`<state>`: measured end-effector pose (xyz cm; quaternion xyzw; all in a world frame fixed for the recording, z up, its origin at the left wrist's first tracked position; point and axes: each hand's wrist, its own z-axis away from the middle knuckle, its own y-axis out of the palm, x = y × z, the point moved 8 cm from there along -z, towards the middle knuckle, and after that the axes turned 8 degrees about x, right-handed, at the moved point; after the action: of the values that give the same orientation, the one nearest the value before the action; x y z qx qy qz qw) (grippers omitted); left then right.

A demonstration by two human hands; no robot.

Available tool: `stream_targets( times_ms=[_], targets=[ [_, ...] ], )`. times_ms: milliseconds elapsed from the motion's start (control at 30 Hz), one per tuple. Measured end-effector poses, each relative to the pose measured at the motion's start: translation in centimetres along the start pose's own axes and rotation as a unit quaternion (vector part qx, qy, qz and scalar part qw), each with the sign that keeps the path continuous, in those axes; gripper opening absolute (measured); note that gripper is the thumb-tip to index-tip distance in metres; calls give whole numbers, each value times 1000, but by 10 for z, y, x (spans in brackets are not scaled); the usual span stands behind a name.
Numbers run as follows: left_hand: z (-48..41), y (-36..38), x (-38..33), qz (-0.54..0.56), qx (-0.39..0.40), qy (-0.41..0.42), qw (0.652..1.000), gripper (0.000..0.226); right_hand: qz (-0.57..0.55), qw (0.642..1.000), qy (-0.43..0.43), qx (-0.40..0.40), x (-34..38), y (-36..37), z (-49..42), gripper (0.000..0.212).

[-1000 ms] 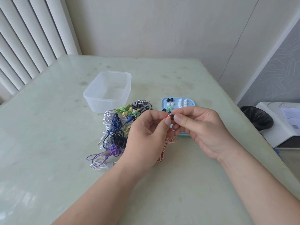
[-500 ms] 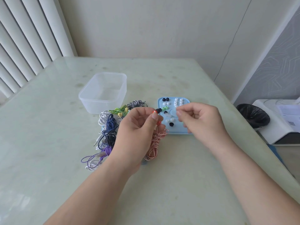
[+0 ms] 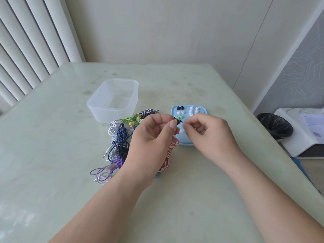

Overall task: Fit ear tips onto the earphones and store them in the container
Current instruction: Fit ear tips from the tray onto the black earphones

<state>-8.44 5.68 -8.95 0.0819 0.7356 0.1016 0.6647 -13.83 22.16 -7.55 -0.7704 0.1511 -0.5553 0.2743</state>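
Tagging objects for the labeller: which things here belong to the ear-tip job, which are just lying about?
Job: red earphone in left hand; right hand; blue tray of ear tips; earphone pile; clear container.
Bystanders: black bin; white printer; blinds.

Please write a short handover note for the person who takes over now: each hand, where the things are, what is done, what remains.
Left hand: pinches the orange earbud, which has a black tip on; its red-and-white cable hangs below.
Right hand: curled over the blue tray of loose ear tips; what it holds cannot be seen.
Earphone pile: on the table left of the tray.
Clear container: behind the pile, nothing inside.
Done: one bud appears tipped.
Left: the other bud, the remaining earphones, storing all.
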Motion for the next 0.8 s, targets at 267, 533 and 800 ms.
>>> stream_targets(
  times_ms=[267, 533, 800],
  targets=[
    [0, -3, -1, 71, -11, -10, 997, 16, -331, 936, 101, 66, 2, 16, 5, 19],
    [1, -6, 3, 37, -36, -14, 999, 10, -399, 903, 113, 112, 1, 24, 6, 21],
    [3, -6, 10, 78, -43, -55, 994, 17, -410, 897, 133, 103, -3, 22, 5, 17]
  ],
)
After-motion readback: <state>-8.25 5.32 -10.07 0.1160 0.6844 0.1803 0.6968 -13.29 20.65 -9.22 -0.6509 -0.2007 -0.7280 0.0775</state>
